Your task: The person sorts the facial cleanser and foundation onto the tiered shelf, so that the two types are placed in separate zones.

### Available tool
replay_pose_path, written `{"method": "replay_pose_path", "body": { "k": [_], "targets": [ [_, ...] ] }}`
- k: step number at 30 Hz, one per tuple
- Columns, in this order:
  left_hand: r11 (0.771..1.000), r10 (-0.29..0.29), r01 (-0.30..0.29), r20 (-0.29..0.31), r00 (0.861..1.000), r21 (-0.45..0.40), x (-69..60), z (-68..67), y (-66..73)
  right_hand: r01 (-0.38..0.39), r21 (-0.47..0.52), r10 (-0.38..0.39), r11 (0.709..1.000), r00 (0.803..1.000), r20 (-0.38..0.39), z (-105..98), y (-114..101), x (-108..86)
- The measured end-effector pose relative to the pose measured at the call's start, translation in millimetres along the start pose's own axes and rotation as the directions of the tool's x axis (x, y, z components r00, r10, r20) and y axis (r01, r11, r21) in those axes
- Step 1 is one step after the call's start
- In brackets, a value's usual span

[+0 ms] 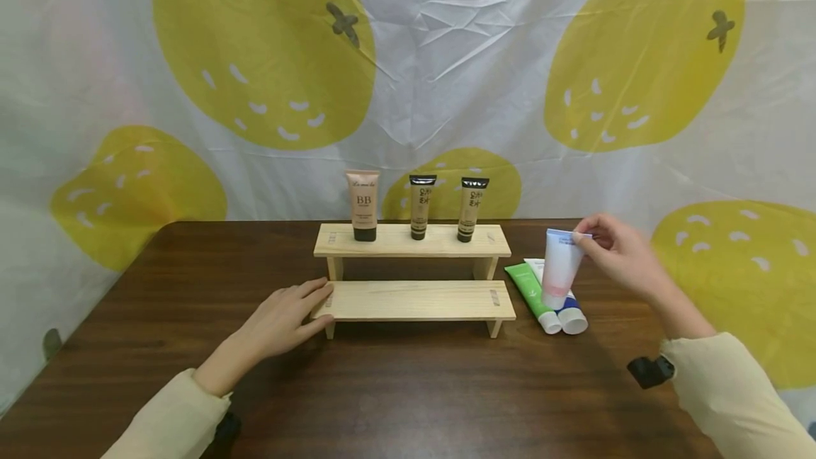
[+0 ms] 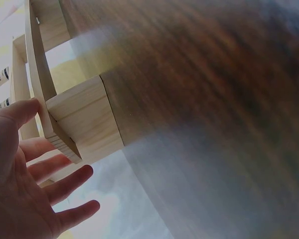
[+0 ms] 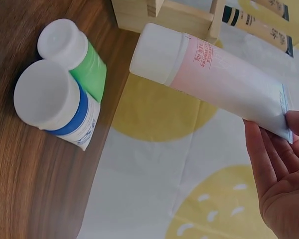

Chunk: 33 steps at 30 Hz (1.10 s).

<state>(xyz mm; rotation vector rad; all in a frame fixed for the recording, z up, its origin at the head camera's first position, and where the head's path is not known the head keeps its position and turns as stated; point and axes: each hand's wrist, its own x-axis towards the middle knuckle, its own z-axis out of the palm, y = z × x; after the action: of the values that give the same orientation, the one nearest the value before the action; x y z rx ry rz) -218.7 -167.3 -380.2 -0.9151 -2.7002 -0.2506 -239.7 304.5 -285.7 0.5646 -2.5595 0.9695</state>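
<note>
My right hand point(image 1: 615, 250) pinches the flat end of a pink and white tube point(image 1: 561, 268), its cap pointing down over a green tube point(image 1: 531, 292) and a white and blue tube point(image 1: 571, 314) lying on the table. In the right wrist view the pink tube point(image 3: 214, 74) is held clear of the green tube point(image 3: 91, 72) and the blue-banded tube point(image 3: 70, 107). My left hand point(image 1: 280, 317) rests with spread fingers at the left end of the lower wooden shelf point(image 1: 408, 301); in the left wrist view the thumb of that hand point(image 2: 25, 174) touches the shelf edge point(image 2: 40, 69).
On the upper shelf point(image 1: 395, 249) stand a beige BB tube point(image 1: 364, 200) and two small gold tubes with black ends point(image 1: 419, 207), point(image 1: 470, 210). A lemon-patterned cloth point(image 1: 446, 91) hangs behind the dark wooden table point(image 1: 408, 388).
</note>
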Motion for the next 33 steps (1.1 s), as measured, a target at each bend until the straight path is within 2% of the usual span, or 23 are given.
{"method": "replay_pose_path", "body": {
  "k": [14, 23, 33],
  "targets": [
    [1.0, -0.005, 0.005, 0.008, 1.0, 0.0, -0.2, -0.1, 0.6, 0.054, 0.065, -0.053, 0.996, 0.998, -0.014, 7.7, -11.9, 0.4],
    [1.0, -0.007, 0.007, 0.012, 1.0, 0.0, -0.5, -1.0, 1.5, 0.037, 0.033, -0.037, 0.999, 0.999, 0.007, 12.8, -27.8, 0.1],
    [1.0, -0.006, 0.006, 0.014, 1.0, 0.001, -0.7, -0.7, 0.6, 0.062, 0.02, -0.062, 0.998, 0.998, 0.006, 25.1, -39.8, 3.0]
  ]
}}
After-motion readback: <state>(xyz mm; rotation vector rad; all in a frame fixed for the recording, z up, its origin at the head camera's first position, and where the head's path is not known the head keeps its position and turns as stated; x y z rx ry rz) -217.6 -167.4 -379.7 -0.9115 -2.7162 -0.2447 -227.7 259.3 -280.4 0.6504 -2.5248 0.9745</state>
